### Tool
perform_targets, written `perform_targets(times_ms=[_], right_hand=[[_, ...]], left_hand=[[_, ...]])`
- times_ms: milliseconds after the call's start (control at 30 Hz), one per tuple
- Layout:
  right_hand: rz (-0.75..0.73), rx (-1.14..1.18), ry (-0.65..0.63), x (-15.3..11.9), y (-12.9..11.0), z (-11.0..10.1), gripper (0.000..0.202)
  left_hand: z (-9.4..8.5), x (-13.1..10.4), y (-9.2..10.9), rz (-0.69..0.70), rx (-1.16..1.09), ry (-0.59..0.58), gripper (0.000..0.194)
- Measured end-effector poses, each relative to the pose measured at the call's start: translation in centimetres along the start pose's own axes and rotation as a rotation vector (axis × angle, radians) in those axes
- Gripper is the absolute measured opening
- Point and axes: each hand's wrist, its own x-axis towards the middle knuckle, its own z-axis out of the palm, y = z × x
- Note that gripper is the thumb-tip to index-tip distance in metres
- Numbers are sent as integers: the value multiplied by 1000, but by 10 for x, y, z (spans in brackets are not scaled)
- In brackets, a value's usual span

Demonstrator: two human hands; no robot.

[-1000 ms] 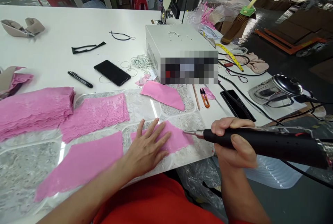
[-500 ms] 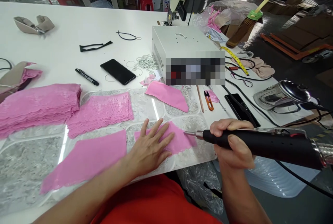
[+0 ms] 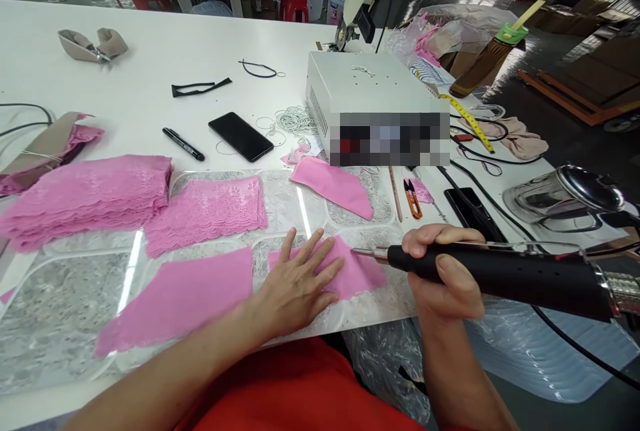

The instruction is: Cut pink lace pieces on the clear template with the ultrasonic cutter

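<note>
Since the earlier frame, the metal tip point(image 3: 365, 253) of our black handpiece point(image 3: 515, 279) has come closer to the fingers of our left hand point(image 3: 295, 289), along the slanting edge of the pink fabric piece point(image 3: 363, 274). We have those fingers fanned flat, gripping nothing; our right hand point(image 3: 447, 277) wraps around the handpiece, thumb on its near side. Beneath and just right of the left fingers, the fabric looks soft, light and apt to slide or pucker, so we would best hold it with flat fingertips near its edge. The handpiece looks rigid and fairly weighty, best held round the barrel, behind the tip. Beyond and right of the right fingers is a lidded glass jug point(image 3: 530, 201), its contents unclear; farther beyond leans a green-capped brown bottle point(image 3: 477, 69), contents likewise hard to tell. Below the right fingers sits a clear ribbed plastic tub point(image 3: 565, 351).
</note>
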Motion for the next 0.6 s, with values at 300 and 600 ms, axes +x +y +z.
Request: perform_targets(times_ms=[300, 600], right_hand=[[2, -13, -12, 1, 1, 0, 13], [-38, 23, 27, 4, -4, 0, 16]], left_hand=[[1, 0, 0, 3, -2, 3, 49], [-21, -4, 0, -49, -33, 44, 49]])
